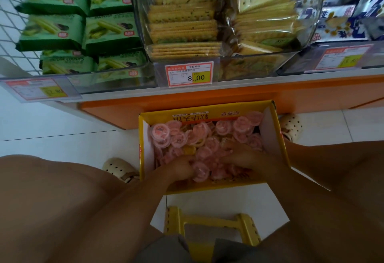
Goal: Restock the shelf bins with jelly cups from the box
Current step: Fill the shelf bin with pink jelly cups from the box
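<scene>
You are sitting on a yellow plastic step stool [209, 221], knees spread wide, with the open yellow cardboard box [143, 158] standing on the white tiled floor [52, 129] between your feet. Your left hand [178, 170] and right hand [247, 162] are both digging into the loose pink and yellow jelly cups [187, 136] near the box's closer wall; the fingers are curling into the pile, but I cannot tell whether they are gripping any cups. Scooping too many at once is risking spills over the low box walls onto the floor as you lift. The box is sitting just beside the orange shelf base [207, 98], leaving little room ahead. Above, the clear plastic shelf bins [311, 3] are holding crackers behind their front lips; clear those edges when raising cups.
</scene>
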Demonstrator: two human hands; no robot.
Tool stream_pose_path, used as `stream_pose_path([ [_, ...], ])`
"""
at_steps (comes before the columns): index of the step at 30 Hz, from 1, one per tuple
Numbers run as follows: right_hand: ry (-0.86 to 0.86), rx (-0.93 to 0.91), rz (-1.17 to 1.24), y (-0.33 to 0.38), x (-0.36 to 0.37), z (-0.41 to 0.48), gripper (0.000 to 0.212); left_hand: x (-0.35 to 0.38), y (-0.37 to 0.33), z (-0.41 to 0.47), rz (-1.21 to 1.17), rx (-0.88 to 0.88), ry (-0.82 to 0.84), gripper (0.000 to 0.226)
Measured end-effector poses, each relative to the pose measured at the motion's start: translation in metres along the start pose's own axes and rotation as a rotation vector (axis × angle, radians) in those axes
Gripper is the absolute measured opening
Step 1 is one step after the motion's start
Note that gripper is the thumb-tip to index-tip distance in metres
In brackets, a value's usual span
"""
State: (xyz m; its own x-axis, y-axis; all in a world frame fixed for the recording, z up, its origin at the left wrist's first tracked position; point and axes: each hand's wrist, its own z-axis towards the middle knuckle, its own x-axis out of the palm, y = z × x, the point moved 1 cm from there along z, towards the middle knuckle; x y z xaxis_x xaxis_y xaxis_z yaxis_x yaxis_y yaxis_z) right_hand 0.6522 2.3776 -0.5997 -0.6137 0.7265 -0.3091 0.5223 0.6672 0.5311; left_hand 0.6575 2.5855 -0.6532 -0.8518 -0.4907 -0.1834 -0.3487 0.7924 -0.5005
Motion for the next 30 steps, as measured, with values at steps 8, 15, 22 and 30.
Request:
stream_pose_path([
  [8,0.124,-0.065,0.166,-0.015,0.010,-0.006,0.066,0.004,-0.009,-0.022,-0.145,0.079,0.007,0.036],
  [15,-0.090,-0.190,0.128,0.028,-0.002,-0.040,0.028,-0.015,-0.039,-0.068,-0.248,0.211,-0.093,0.030],
  [22,-0.282,-0.453,0.305,0.098,-0.038,-0.105,0.014,-0.078,-0.080,-0.158,-0.498,0.472,-0.326,0.024],
  [30,-0.418,-0.785,0.394,0.202,-0.052,-0.202,0.024,-0.118,-0.144,-0.294,-0.444,0.800,-0.572,0.027],
])
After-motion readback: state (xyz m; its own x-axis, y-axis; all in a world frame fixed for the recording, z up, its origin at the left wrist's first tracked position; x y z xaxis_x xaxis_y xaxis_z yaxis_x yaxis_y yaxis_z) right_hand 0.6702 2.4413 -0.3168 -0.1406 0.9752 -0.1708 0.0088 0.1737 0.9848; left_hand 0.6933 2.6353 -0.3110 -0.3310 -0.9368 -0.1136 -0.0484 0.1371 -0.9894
